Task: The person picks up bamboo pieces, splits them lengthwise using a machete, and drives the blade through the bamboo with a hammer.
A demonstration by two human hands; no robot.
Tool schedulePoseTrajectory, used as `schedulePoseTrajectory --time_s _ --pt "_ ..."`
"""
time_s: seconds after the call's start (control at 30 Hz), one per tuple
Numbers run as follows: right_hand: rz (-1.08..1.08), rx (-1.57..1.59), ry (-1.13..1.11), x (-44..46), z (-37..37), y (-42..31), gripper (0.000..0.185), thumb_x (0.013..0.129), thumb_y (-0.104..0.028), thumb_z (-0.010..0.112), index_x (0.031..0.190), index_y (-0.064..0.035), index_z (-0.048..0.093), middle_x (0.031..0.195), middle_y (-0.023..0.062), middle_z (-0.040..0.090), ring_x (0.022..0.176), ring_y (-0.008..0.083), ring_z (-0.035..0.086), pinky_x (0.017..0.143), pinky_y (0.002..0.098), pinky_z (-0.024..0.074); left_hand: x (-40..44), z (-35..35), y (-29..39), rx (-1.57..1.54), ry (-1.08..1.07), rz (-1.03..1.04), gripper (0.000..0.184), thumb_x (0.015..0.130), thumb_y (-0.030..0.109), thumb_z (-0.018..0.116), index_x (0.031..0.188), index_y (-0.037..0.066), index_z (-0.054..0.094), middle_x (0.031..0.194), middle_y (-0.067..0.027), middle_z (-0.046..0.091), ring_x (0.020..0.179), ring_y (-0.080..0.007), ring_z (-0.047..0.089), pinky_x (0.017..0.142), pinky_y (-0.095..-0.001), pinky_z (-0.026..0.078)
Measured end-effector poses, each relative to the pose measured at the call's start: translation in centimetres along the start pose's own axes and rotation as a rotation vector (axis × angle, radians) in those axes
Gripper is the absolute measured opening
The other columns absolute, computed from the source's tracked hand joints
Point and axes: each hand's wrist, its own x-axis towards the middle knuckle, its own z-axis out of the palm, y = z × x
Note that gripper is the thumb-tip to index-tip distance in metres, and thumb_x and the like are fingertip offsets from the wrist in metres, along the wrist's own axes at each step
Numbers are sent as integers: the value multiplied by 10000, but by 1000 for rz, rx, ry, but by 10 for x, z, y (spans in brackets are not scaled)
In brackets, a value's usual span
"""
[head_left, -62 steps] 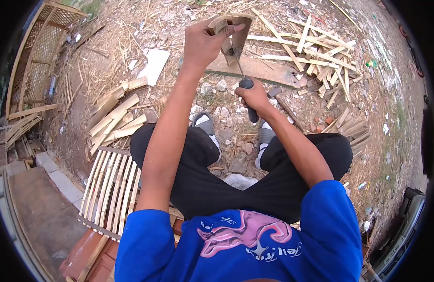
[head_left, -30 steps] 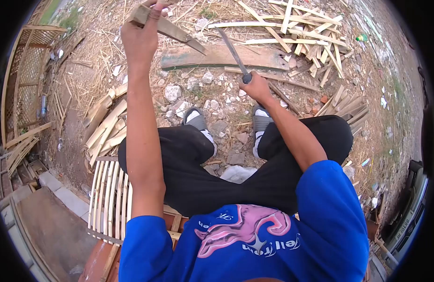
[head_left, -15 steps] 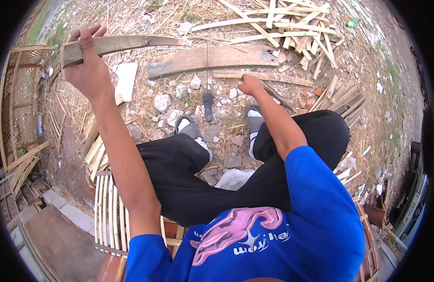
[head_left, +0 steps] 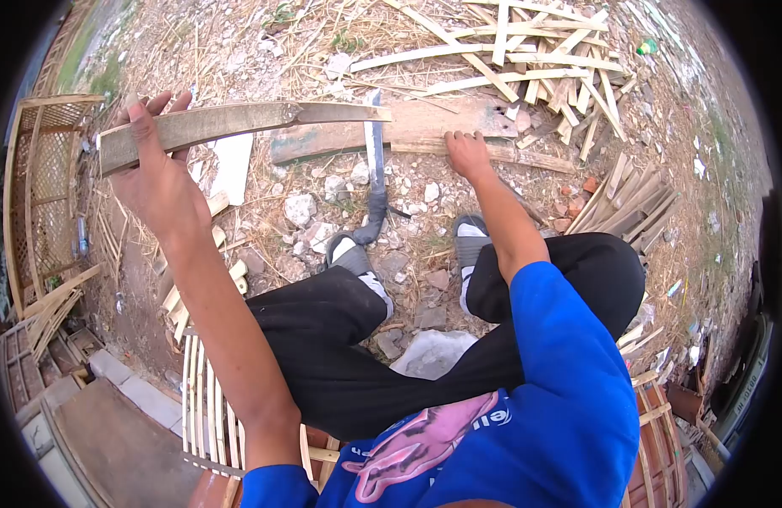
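Note:
A curved, weathered wooden slat (head_left: 239, 121) is in my left hand (head_left: 158, 173), thumb across its top face and fingers beneath. The slat points right, its thin end above a machete (head_left: 375, 161). The machete's flat grey blade lies across the wide plank (head_left: 323, 142), its dark wrapped handle near my left foot. My right hand (head_left: 469, 157) is on a second wooden slat (head_left: 526, 157) along the plank's near edge. Its fingers bend over that slat's far side; the thumb is hidden.
Pale split strips (head_left: 547, 63) lie heaped at the back right, with darker slats (head_left: 632, 207) nearer. A white piece (head_left: 232, 168) lies at left. Stones (head_left: 300, 209) and straw cover the ground by my sandals (head_left: 350, 252). Lattice panels (head_left: 48, 169) stand far left.
The slat in my left hand has moved right and lower. My right hand has gone from a fist beside the second slat to fingers over it. The machete has tipped from edge-on to flat.

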Motion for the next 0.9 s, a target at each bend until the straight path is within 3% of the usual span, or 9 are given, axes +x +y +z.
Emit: schedulePoseTrajectory --time_s 0.1,0.17,0.3,0.37,0.4,0.5,0.67,0.83,0.9 --pt "-42 110 -187 21 -94 25 329 821 -219 645 1100 -65 561 1044 169 660 983 349 652 934 495 466 1 -5 4 -60 -17 5 353 931 229 669 1136 -29 542 1034 -186 655 976 -338 683 824 -436 593" --pt "-92 252 -65 36 -152 48 343 835 -245 644 1091 -33 558 1002 201 658 987 382 637 868 469 506 2 -8 7 -108 -16 -7 384 925 218 674 1169 -31 512 1048 -180 650 1024 -356 664 894 -482 570" --pt "-21 463 180 22 -281 64 349 882 -280 622 1095 -8 577 953 211 659 927 373 639 810 446 499 4 -20 25 -315 75 -47 367 892 203 717 1137 3 532 1038 -164 657 978 -339 677 899 -477 562" --pt "-145 517 322 3 -332 54 366 904 -284 598 1128 4 568 926 198 652 887 347 636 794 434 494 2 -27 30 -409 52 -57 366 870 208 742 1113 20 542 1014 -141 656 951 -327 680 876 -462 569" --pt "-244 551 475 -5 -341 48 400 964 -318 553 1218 -10 549 821 141 600 736 238 563 707 390 476 -2 -27 32 -457 46 -70 369 857 204 756 1098 16 548 996 -135 659 928 -321 685 846 -445 583" --pt "-383 487 564 -56 -398 0 468 993 -425 513 1265 -45 538 809 126 591 774 233 573 710 380 463 -14 -18 27 -570 25 -173 369 841 206 774 1077 32 549 965 -111 654 910 -308 682 816 -434 595" --pt "-576 456 423 -98 -434 -61 489 986 -453 524 1249 -41 537 792 137 588 742 263 571 690 414 442 -25 -10 24 -687 -43 -336 416 876 278 730 1153 75 496 1005 -72 598 1032 -296 624 957 -459 525" --pt "-555 512 171 -81 -417 -86 487 980 -484 518 1131 -29 604 702 158 559 676 275 560 643 419 415 -26 0 30 -864 -161 -320 384 838 271 754 1076 74 526 931 -67 609 909 -271 642 880 -457 577" --pt "-551 505 82 -80 -421 -88 548 918 -559 575 1104 -53 673 807 154 643 747 263 606 695 407 450 -22 2 20 -973 -273 -306 381 837 271 752 1077 79 528 930 -59 609 901 -262 638 883 -445 574"
